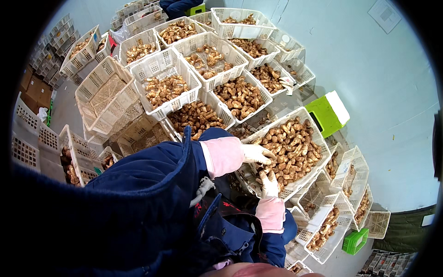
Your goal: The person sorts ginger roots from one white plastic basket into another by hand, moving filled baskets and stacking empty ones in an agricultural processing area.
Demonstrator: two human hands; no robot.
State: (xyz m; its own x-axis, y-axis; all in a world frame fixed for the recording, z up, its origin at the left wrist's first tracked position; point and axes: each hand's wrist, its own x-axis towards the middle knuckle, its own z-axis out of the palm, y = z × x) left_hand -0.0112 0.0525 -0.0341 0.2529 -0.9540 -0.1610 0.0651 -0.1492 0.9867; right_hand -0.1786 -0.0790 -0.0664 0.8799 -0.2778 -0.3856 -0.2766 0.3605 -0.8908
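A white perforated plastic crate [323, 142] heaped with brown, pale-stemmed mushrooms [295, 147] stands in front of me. Both my hands wear whitish gloves below pink sleeve cuffs and meet at the crate's near left corner. My left hand [257, 154] reaches over the mushrooms, its fingers curled and closed; what lies inside them is hidden. Just below it, my right hand [269, 184] has its fingers bent round a brown mushroom [265, 171] at the edge of the heap. The fingertips of the two hands are close together.
Stacked white crates of mushrooms surround me, including a crate [244, 99] beyond my left arm and another crate [325, 226] at lower right. A green stool [325, 115] with a white block stands by the pale wall [369, 69]. Green baskets [355, 241] sit at far right.
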